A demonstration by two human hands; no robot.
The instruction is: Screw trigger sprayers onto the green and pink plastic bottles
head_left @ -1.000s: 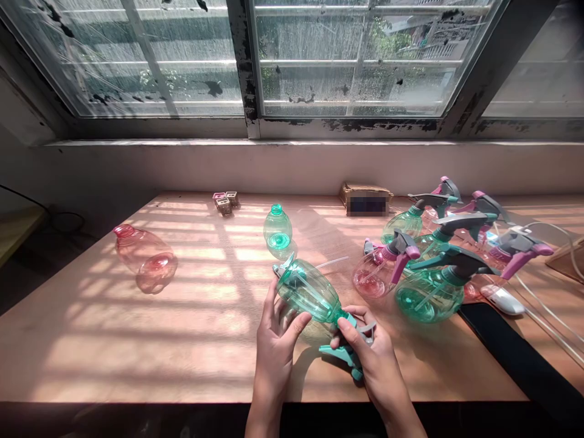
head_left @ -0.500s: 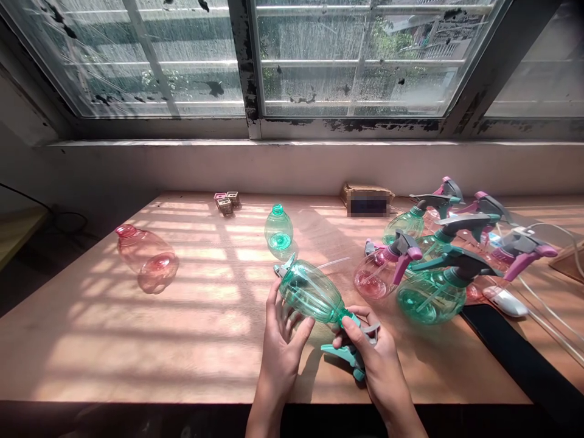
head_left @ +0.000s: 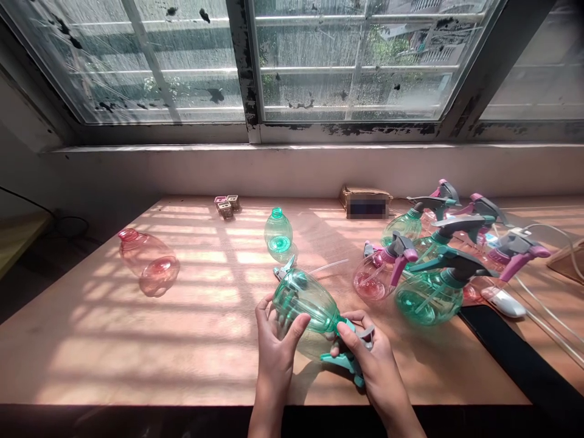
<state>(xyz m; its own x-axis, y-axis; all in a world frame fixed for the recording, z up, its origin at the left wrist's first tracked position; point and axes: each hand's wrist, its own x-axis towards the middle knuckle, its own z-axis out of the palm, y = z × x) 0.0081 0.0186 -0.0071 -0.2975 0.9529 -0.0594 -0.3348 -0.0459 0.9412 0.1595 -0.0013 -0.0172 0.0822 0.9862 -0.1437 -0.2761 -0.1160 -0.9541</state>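
Observation:
A clear green spray bottle [head_left: 306, 301] lies tilted between my hands, just above the wooden table [head_left: 137, 340]. My left hand [head_left: 275, 347] wraps round its body from below and the left. My right hand [head_left: 371, 365] grips the teal and grey trigger head [head_left: 351, 353] at the bottle's neck. Behind the bottle a loose trigger head with a thin tube [head_left: 292, 267] rests on the table.
An open green bottle [head_left: 278, 231] stands mid-table and a pink bottle [head_left: 148, 261] lies at the left. Several assembled spray bottles [head_left: 433, 255] crowd the right, beside a white mouse [head_left: 502, 299], cables and a black pad [head_left: 515, 353]. A small box [head_left: 365, 199] sits by the wall.
The green bottle in my hands has shifted slightly lower and to the left; both hands keep their grip. The view tilted a little.

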